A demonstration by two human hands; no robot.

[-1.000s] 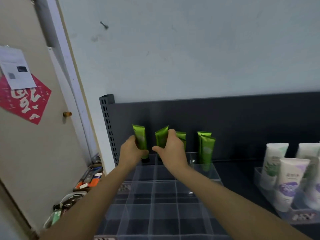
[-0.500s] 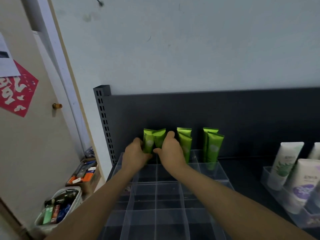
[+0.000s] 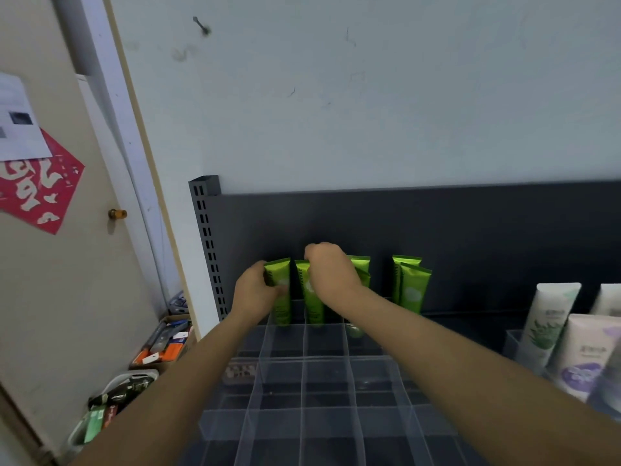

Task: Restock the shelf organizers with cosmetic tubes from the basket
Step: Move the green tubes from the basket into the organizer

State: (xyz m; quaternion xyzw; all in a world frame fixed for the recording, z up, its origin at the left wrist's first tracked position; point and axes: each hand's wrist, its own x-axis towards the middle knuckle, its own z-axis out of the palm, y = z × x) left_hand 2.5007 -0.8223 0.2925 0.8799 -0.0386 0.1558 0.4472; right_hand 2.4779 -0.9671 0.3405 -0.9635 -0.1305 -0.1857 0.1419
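Two floor containers stand at the far left beside the door: a white basket (image 3: 131, 375) holding green and dark packets, and beyond it a cardboard box (image 3: 176, 318) of orange and dark items. On the shelf, a clear gridded organizer (image 3: 302, 363) carries green tubes upright in its far row only. The left hand (image 3: 257, 292) has its fingers curled round the leftmost green tube (image 3: 281, 297), which stands in the far-left cell. The right hand (image 3: 332, 275) has its fingers curled down over the top of the second green tube (image 3: 312, 306), which stands in the next cell, just beside the first. A third pair of green tubes (image 3: 362, 264) stands behind the right hand, and a fourth pair (image 3: 412, 290) stands apart, further right. At the right edge a clear tray (image 3: 510, 343) holds white tubes (image 3: 549, 317) with green and purple prints. The organizer's far row sits close against the dark back panel (image 3: 470, 237), and its left side lies near the perforated upright (image 3: 208, 247). The nearer rows of cells stand open beneath both forearms. A strip of bare shelf separates organizer and tray. The third pair is largely hidden by the right hand. The basket's contents are too blurred to identify. The tray is cut off at the right and the organizer's near rows at the bottom.
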